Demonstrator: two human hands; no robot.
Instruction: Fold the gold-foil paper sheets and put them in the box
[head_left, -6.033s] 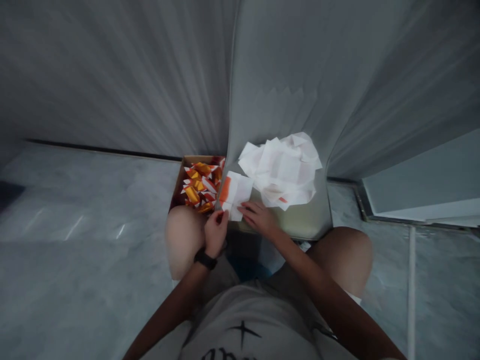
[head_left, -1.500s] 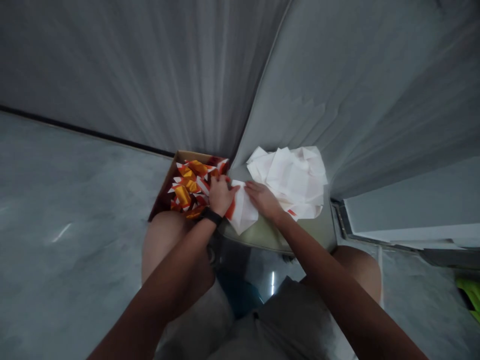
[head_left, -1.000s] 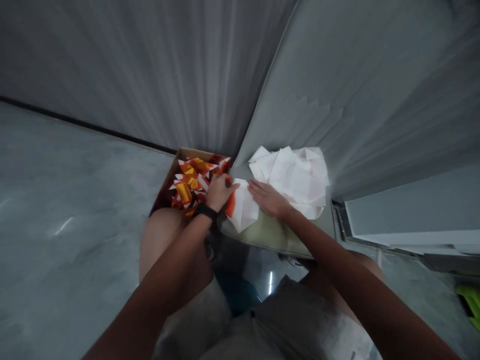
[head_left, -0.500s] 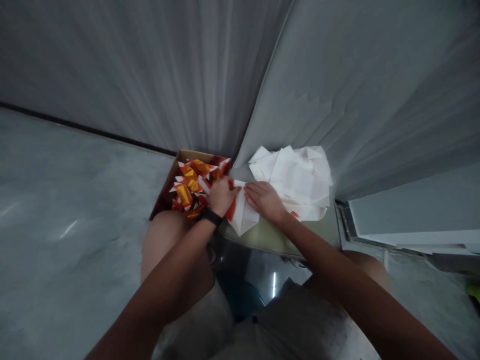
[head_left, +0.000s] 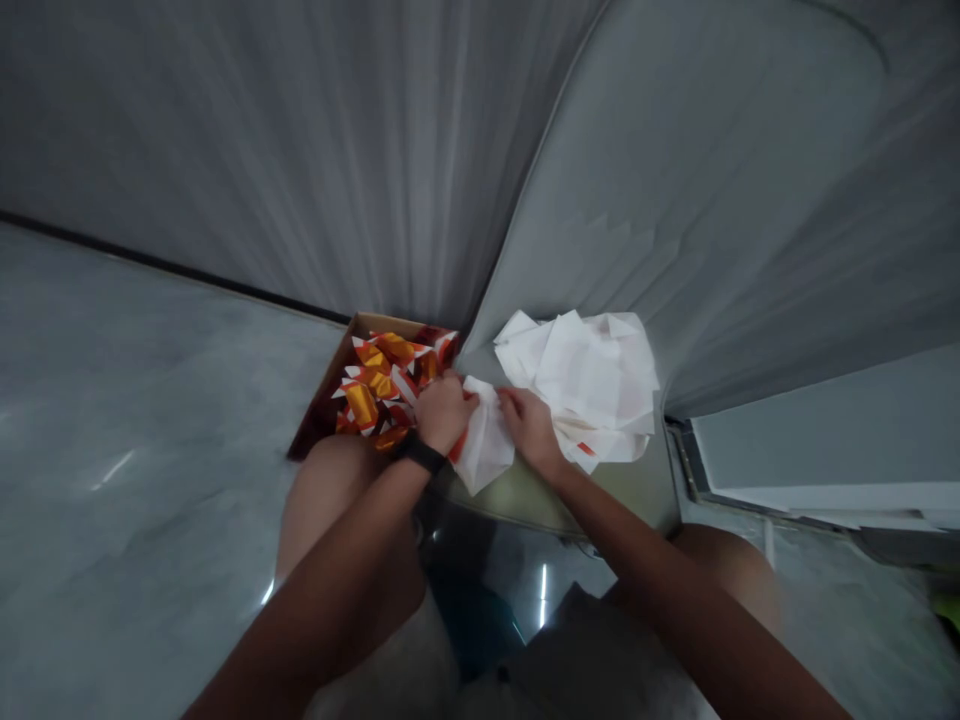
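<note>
A partly folded sheet of white paper [head_left: 486, 445] with a red patch lies on the chair seat [head_left: 536, 490] between my hands. My left hand [head_left: 444, 412], with a black band at the wrist, grips the paper's left side. On the other side my right hand [head_left: 531, 425] has its fingers curled at the paper's upper right edge. The fingertips are partly hidden. To the left, folded red, gold and white paper pieces [head_left: 362, 405] fill an open box. A loose pile of white paper sheets [head_left: 596, 370] rests on the seat beyond my right hand.
The cardboard box [head_left: 319, 412] stands against my left knee [head_left: 322, 500]. Behind the seat rises the chair's grey backrest [head_left: 675, 130]. Grey curtains [head_left: 300, 150] hang at the back and right. Shiny grey floor [head_left: 135, 420] spreads to the left.
My right hand has gone from lying flat on the paper with fingers stretched to curling its fingers at the paper's edge. My left hand stays on the left side. The view has tilted slightly.
</note>
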